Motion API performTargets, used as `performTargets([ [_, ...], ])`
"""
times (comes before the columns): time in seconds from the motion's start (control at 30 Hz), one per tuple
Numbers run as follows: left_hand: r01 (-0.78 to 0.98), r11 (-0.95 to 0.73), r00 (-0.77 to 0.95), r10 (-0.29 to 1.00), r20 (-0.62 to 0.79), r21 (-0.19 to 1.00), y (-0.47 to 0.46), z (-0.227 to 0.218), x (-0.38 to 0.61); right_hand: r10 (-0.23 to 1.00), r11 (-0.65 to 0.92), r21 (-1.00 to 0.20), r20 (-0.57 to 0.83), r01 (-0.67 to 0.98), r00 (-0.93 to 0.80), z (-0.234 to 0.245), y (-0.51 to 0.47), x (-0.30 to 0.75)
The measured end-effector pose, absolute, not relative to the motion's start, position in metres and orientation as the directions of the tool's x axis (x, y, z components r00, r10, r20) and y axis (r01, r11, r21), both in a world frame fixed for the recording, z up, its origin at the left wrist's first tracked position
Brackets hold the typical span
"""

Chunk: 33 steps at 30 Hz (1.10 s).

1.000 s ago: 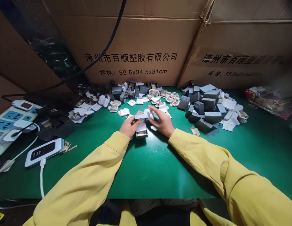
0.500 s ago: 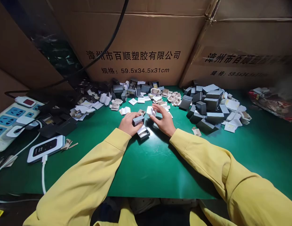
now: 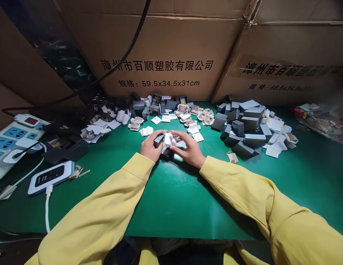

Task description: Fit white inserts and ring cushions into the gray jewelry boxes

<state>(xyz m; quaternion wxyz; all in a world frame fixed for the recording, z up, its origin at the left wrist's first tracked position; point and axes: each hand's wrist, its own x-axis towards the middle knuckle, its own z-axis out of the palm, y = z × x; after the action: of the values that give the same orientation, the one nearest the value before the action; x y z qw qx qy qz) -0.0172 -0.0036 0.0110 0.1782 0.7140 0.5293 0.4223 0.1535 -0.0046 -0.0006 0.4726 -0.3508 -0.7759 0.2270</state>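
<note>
My left hand (image 3: 149,146) is closed round a small grey box (image 3: 159,140) held just above the green mat (image 3: 171,198). My right hand (image 3: 188,148) pinches a white folded insert (image 3: 168,139) and holds it against the open box. Both hands meet at the mat's middle, a little in front of the loose parts. Yellow sleeves cover both arms.
A heap of grey boxes (image 3: 243,123) lies at the right, white and tan inserts (image 3: 188,114) in the middle back, dark flat pieces (image 3: 69,143) at the left. Cardboard cartons (image 3: 165,48) wall the back. A power strip (image 3: 11,141) and a small white device (image 3: 51,176) with cable sit left.
My right hand has brought the white insert leftwards and down onto the box in my left hand. The box has been lifted and tilted; the hands have closed together.
</note>
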Motion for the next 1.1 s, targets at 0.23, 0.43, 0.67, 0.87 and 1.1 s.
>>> performTargets([
  [0.23, 0.635, -0.411, 0.154, 0.897, 0.414, 0.654, -0.004, 0.011, -0.017, 0.805, 0.590, -0.757, 0.526, 0.281, -0.273, -0.002, -0.001, 0.154],
  [0.43, 0.645, -0.449, 0.303, 0.893, 0.332, 0.618, -0.007, 0.013, -0.022, 0.814, 0.577, -0.783, 0.529, 0.231, -0.239, -0.002, -0.002, 0.153],
  [0.67, 0.599, -0.492, 0.394, 0.868, 0.303, 0.632, -0.003, 0.010, -0.028, 0.800, 0.570, -0.797, 0.481, 0.200, -0.359, -0.005, -0.002, 0.153],
  [0.87, 0.606, -0.449, 0.341, 0.892, 0.296, 0.657, -0.001, 0.008, -0.028, 0.784, 0.596, -0.755, 0.473, 0.274, -0.401, -0.001, -0.001, 0.155],
  [1.1, 0.504, -0.434, 0.346, 0.894, 0.285, 0.747, 0.004, 0.004, -0.030, 0.722, 0.657, -0.690, 0.461, 0.303, -0.516, -0.001, 0.008, 0.165],
])
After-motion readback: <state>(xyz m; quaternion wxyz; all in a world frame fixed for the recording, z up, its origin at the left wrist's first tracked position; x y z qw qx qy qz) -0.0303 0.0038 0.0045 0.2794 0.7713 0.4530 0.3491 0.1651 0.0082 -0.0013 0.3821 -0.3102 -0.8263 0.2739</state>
